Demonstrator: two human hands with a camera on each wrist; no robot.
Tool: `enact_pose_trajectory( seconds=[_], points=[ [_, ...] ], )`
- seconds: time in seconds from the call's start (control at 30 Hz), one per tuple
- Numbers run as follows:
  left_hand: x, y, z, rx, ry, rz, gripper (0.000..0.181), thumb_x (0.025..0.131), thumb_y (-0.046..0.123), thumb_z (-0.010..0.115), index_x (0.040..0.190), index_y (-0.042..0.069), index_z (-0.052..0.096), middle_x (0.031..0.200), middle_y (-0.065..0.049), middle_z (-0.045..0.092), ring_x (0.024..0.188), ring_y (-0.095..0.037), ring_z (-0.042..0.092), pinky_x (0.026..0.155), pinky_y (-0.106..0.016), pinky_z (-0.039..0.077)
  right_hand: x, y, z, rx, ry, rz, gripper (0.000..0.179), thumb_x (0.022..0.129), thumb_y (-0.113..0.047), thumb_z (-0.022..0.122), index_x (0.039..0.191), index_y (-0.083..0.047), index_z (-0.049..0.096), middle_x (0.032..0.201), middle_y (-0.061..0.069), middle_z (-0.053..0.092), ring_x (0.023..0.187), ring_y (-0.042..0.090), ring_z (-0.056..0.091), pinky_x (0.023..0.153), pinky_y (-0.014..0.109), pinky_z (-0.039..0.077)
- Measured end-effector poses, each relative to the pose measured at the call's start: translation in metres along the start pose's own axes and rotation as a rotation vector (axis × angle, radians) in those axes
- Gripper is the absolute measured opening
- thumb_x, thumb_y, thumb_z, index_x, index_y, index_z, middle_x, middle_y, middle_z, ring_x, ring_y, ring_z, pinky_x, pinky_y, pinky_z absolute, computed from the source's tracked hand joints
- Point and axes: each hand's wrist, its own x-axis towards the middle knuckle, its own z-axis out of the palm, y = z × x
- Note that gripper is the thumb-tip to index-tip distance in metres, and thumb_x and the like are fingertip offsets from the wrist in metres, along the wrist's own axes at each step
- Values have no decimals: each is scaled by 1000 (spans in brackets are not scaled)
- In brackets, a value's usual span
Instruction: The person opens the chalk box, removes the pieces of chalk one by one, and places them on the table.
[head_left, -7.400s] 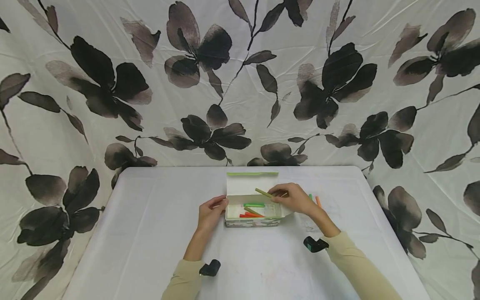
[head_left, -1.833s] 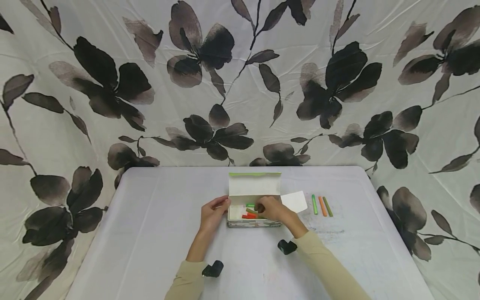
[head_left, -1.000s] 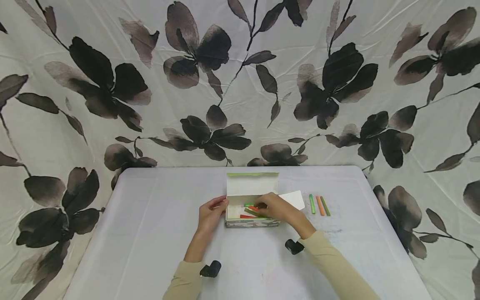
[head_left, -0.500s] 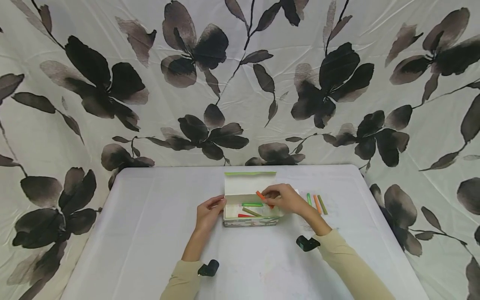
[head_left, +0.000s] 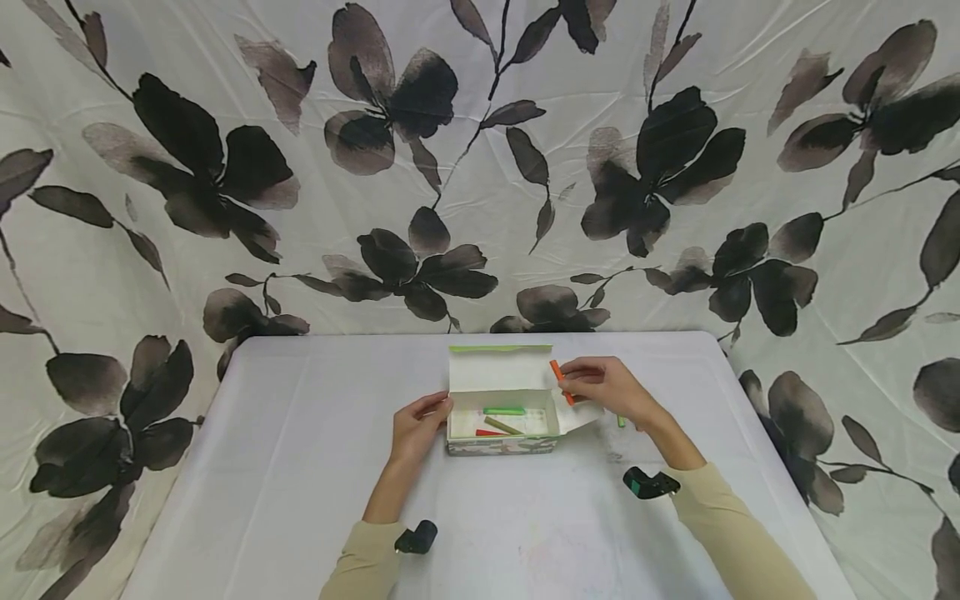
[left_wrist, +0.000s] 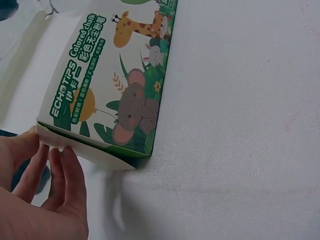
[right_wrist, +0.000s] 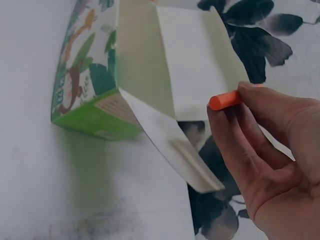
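Observation:
A cardboard box of colored chalk [head_left: 502,447] stands on the white table with its lid [head_left: 498,369] raised. Inside lie a green chalk [head_left: 504,411], an olive chalk [head_left: 501,426] and a red chalk [head_left: 489,432]. My left hand [head_left: 417,427] steadies the box's left end, pinching the end flap [left_wrist: 90,150] between thumb and fingers. Just past the box's right side, my right hand [head_left: 609,388] pinches an orange chalk [right_wrist: 226,100] between thumb and fingertips, raised over the unfolded right flap [right_wrist: 172,145].
To the right of the box, one end of another green chalk [head_left: 621,422] shows on the table [head_left: 300,467]; the sticks beside it are mostly hidden behind my right hand. A floral cloth [head_left: 420,192] hangs behind the table.
The right hand reached into the box, picked up the orange chalk and has carried it up and right, out past the box's edge. The left hand has stayed at the box's left end.

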Motion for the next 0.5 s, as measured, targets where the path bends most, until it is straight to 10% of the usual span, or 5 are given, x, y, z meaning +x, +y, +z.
enact_pose_trajectory(
  seconds=[0.5],
  points=[
    [-8,0,3,46,15,-5,31,95,13,75,122,-3,72,109,-14,68,89,-11,65,75,-19,58,-30,27,-35,106,143,73,49,98,-20,73,135,9,58,127,27,66,101,15,72,92,38,59]
  ],
)
